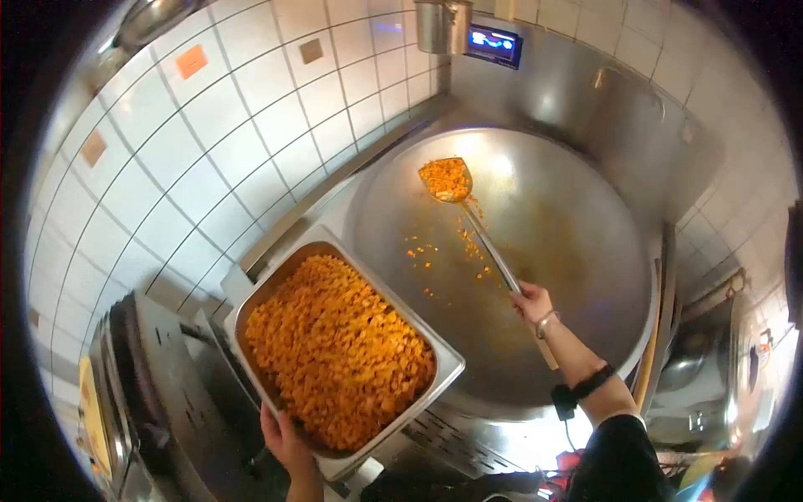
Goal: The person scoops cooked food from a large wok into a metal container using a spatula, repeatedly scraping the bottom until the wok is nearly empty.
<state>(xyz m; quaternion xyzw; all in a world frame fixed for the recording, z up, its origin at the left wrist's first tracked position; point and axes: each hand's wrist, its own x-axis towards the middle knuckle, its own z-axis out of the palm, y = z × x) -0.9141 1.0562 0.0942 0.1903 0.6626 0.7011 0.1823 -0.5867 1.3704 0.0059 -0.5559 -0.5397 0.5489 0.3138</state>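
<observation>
My right hand [533, 305] is wrapped round the long handle of a wok spatula [493, 249]. The spatula's blade lies at the far side of a very large wok [577, 326] and carries a heap of orange diced food [446, 177]. Loose bits of the same food trail over the wok's surface below the blade. Near the bottom left, my left hand [288, 443] grips the near edge of a deep metal tray [454, 364], thumb over the rim and the other fingers partly hidden. Orange diced food [339, 351] fills much of the tray, which sits tilted beside the wok's left rim.
White tiled wall [251, 109] runs along the left. A steel splashback [577, 92] stands behind the wok, with a lit display [493, 44] and a metal container [443, 27] above. Dark round equipment [155, 393] stands at lower left. A slotted grate [452, 443] lies in front.
</observation>
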